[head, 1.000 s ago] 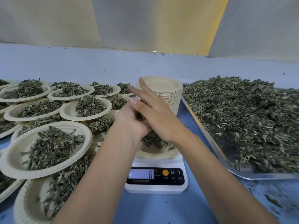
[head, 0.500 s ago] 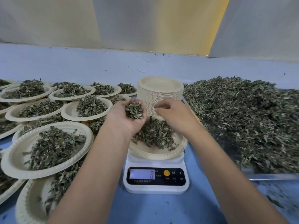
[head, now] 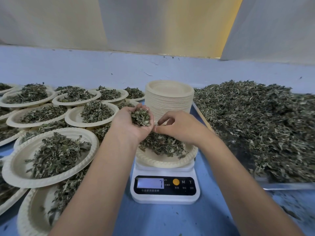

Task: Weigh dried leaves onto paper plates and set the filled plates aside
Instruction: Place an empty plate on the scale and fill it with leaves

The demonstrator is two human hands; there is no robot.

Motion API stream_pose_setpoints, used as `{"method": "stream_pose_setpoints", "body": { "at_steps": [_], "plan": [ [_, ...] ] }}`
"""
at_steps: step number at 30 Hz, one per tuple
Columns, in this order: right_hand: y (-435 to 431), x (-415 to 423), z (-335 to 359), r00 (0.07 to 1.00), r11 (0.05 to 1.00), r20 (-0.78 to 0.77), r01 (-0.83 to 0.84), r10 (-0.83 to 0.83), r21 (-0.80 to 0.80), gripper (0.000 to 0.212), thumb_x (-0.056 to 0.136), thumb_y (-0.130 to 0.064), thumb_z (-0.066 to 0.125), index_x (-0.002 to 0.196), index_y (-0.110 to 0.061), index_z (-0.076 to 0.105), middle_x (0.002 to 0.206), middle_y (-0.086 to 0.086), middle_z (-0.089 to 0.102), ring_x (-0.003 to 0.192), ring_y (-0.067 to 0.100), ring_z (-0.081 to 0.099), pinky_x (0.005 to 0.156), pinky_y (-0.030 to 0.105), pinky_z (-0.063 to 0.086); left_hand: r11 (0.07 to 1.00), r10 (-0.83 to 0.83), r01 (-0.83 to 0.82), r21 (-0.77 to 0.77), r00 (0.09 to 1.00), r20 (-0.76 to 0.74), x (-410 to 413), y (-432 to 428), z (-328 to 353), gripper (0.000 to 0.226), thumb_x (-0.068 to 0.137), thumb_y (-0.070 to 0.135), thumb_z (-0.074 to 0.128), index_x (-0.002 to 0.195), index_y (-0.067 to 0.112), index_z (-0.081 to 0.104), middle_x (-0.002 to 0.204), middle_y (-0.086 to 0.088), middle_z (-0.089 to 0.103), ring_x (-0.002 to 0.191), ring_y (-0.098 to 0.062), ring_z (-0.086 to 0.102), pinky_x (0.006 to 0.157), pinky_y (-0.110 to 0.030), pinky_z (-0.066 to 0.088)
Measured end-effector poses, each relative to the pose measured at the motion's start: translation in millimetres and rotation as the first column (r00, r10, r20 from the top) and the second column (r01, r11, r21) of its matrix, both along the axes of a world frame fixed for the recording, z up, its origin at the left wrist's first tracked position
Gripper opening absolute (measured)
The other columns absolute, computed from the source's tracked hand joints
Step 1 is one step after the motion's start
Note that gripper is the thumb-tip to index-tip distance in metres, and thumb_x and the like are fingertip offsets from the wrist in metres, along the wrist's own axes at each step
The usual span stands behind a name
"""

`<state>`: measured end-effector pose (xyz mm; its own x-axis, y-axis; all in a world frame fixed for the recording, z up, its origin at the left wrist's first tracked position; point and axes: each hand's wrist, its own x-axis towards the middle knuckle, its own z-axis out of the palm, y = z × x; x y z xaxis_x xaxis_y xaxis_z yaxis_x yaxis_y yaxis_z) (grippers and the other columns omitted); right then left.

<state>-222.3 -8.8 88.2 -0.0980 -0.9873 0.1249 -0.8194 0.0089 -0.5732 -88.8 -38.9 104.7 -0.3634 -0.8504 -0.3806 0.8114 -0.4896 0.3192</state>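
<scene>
A paper plate [head: 154,160] with a heap of dried leaves [head: 162,145] sits on a white digital scale [head: 165,188] whose display reads 7. My left hand [head: 132,124] is cupped palm up above the plate's far left side, gripping a small clump of leaves [head: 140,116]. My right hand [head: 179,127] hovers over the plate beside it, its fingers curled and its fingertips drawn together near the left palm. Whether it pinches any leaves I cannot tell.
Several filled plates [head: 51,155] crowd the left side of the blue table [head: 170,220], overlapping one another. A tall stack of empty plates [head: 169,97] stands behind the scale. A metal tray [head: 286,185] piled with loose dried leaves [head: 255,126] fills the right.
My hands came apart from above the plate; the left now cups leaves palm up and the right has curled beside it. The scale reading went from 8 to 7.
</scene>
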Motion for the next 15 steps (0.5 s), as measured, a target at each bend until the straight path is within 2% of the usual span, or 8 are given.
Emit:
{"method": "stream_pose_setpoints", "body": {
  "at_steps": [4,7,8,10,12,13,14,15],
  "plan": [
    [0.6,1.4,0.6,0.997,0.996,0.069,0.026,-0.021,-0.082,0.028,0.084,-0.045,0.065,0.101,-0.024,0.068,0.094,-0.009,0.063,0.089,0.010,0.057,0.070,0.024,0.044,1.000,-0.005,0.005,0.007,1.000,0.009,0.4,0.3,-1.0,0.024,0.096,0.008,0.038,0.082,0.003,0.057,0.076,-0.008,0.055,0.061,-0.015,0.053,0.062,-0.025,0.047],
    [0.6,1.6,3.3,0.954,0.957,0.287,0.158,-0.085,-0.243,0.022,0.094,-0.037,0.053,0.101,-0.021,0.067,0.094,-0.009,0.064,0.092,0.011,0.059,0.081,0.030,0.047,1.000,0.002,-0.002,-0.001,1.000,-0.002,-2.8,2.6,-0.8,0.022,0.095,0.007,0.039,0.080,0.002,0.054,0.074,-0.008,0.055,0.059,-0.015,0.053,0.062,-0.024,0.048],
    [0.8,1.3,4.2,0.910,0.944,0.407,0.201,-0.081,-0.260,0.022,0.095,-0.032,0.050,0.103,-0.020,0.067,0.099,-0.008,0.065,0.098,0.013,0.060,0.089,0.034,0.048,1.000,0.002,-0.002,-0.010,1.000,-0.008,-6.4,4.5,-0.2,0.021,0.095,0.006,0.039,0.080,0.002,0.053,0.072,-0.008,0.055,0.058,-0.015,0.052,0.063,-0.023,0.048],
    [-0.4,0.6,4.9,0.756,0.942,0.653,0.252,-0.050,-0.220,0.021,0.096,-0.024,0.048,0.106,-0.019,0.066,0.108,-0.002,0.066,0.107,0.016,0.060,0.099,0.039,0.046,0.999,-0.010,0.011,-0.044,1.000,0.017,-18.4,7.2,0.7,0.020,0.095,0.005,0.038,0.079,0.002,0.051,0.068,-0.008,0.053,0.056,-0.015,0.051,0.062,-0.023,0.046],
    [0.5,0.4,5.1,0.583,0.952,0.812,0.258,-0.015,-0.168,0.022,0.096,-0.021,0.047,0.109,-0.015,0.064,0.113,0.003,0.066,0.109,0.014,0.060,0.097,0.034,0.048,0.996,-0.031,0.035,-0.078,0.998,0.060,-37.4,10.2,3.1,0.025,0.095,0.005,0.036,0.075,0.004,0.051,0.067,-0.008,0.052,0.056,-0.015,0.050,0.062,-0.023,0.045],
    [1.5,-0.9,5.2,0.505,0.952,0.863,0.264,0.000,-0.154,0.023,0.097,-0.021,0.046,0.107,-0.013,0.065,0.109,0.002,0.068,0.102,0.011,0.063,0.091,0.030,0.050,0.994,-0.048,0.054,-0.093,0.997,0.062,-49.0,12.2,4.7,0.025,0.094,0.005,0.036,0.074,0.005,0.050,0.067,-0.008,0.052,0.057,-0.016,0.050,0.061,-0.023,0.045],
    [2.2,-3.1,5.7,0.426,0.949,0.904,0.279,0.015,-0.148,0.026,0.096,-0.021,0.047,0.096,-0.013,0.071,0.096,0.000,0.072,0.088,0.007,0.066,0.082,0.026,0.051,0.992,-0.070,0.073,-0.106,0.997,0.033,-61.0,14.2,6.4,0.024,0.093,0.004,0.035,0.074,0.005,0.049,0.067,-0.007,0.051,0.057,-0.016,0.050,0.061,-0.023,0.045],
    [4.2,-5.8,7.9,0.348,0.942,0.937,0.304,0.029,-0.142,0.035,0.095,-0.021,0.047,0.075,-0.014,0.075,0.078,-0.003,0.072,0.072,0.005,0.067,0.075,0.025,0.051,0.989,-0.095,0.092,-0.116,0.995,-0.016,-73.5,16.3,7.3,0.022,0.090,0.002,0.034,0.072,0.007,0.047,0.067,-0.006,0.049,0.058,-0.016,0.050,0.059,-0.024,0.046]
  ]
}}
